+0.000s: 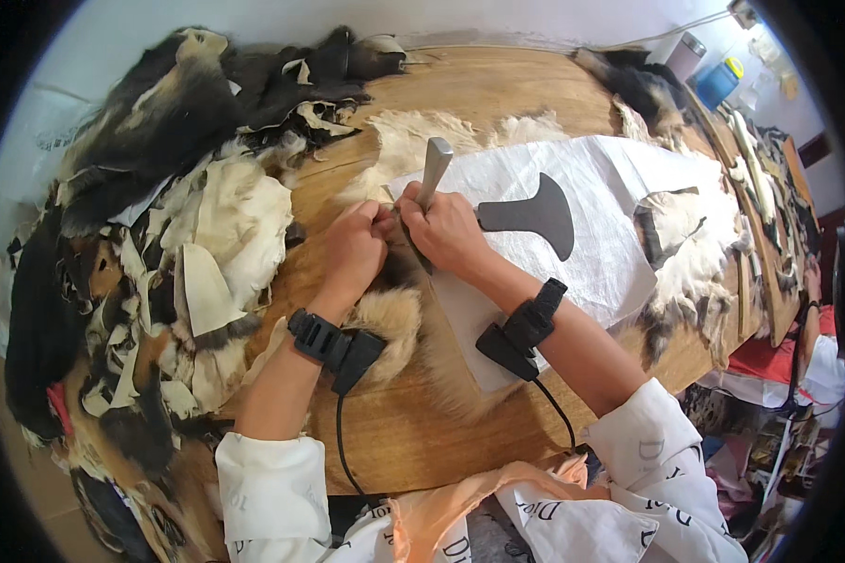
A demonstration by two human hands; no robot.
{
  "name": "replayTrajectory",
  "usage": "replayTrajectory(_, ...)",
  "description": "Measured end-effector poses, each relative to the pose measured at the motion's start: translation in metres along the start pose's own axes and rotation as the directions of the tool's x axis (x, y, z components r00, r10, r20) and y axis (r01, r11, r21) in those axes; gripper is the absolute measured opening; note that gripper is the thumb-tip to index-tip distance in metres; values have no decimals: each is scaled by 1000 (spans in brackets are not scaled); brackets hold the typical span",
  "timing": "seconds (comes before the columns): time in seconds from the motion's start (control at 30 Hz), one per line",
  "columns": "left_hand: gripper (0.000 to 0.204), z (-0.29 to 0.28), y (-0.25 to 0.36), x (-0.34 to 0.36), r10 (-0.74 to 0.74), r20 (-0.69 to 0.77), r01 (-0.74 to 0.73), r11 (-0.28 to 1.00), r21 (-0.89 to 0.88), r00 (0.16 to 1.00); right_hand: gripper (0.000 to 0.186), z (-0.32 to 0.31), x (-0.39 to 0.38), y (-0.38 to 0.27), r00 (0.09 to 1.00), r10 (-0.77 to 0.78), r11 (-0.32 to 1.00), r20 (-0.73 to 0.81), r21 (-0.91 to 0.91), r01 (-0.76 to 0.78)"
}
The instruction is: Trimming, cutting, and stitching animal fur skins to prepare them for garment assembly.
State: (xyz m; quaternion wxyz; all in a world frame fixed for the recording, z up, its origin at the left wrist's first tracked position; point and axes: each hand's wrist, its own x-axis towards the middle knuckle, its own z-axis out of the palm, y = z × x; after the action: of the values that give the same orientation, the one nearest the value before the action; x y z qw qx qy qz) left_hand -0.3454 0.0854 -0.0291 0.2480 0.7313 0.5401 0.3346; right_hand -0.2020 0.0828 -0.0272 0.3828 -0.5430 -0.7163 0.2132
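Observation:
My right hand [441, 230] is wrapped round an upright tool with a flat silver metal handle [436, 164]. It looks like a knife; its working end is mostly hidden under the fist. Close beside it on the left, my left hand [355, 246] is closed, fingertips pinched at the edge of a furry hide [455, 380]; what exactly they grip is too small to tell. A large white sheet [591, 286] lies over the hide under my right forearm. On that sheet, just right of my right hand, rests a dark grey flat axe-shaped piece [535, 216].
Black and cream fur scraps [239, 211] heap along the left of the wooden table [479, 80]. More pale hide [695, 272] lies at the right. A blue jar with a yellow lid [718, 83] stands far right. Another person's arm [809, 305] shows at the right edge.

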Motion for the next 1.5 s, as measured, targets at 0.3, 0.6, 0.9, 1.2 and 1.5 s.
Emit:
replayTrajectory(0.3, 15, -49, 4, 15, -65, -226, 35, 991, -132, 972, 20, 4, -15, 8, 988, -153, 985, -24, -85, 151)
replayTrajectory(0.6, 12, -49, 8, 19, 100, -23, -94, 976, 197, 995, 23, -29, 38, -2, 991, -123, 992, 48, -21, 124)
replayTrajectory(0.9, 13, -20, -19, 33, 406, 125, -425, 864, 269, 905, 26, 3, 48, 20, 994, 70, 984, 84, 159, -83)
replayTrajectory(1.2, 7, -19, -22, 37, 427, 187, -465, 829, 310, 885, 18, 21, 47, 29, 949, -296, 952, -110, -115, 284)
replayTrajectory(1.5, 8, -17, -22, 40, 243, 103, -255, 958, 132, 965, 13, 7, 41, 23, 982, -176, 981, 62, -76, 180)
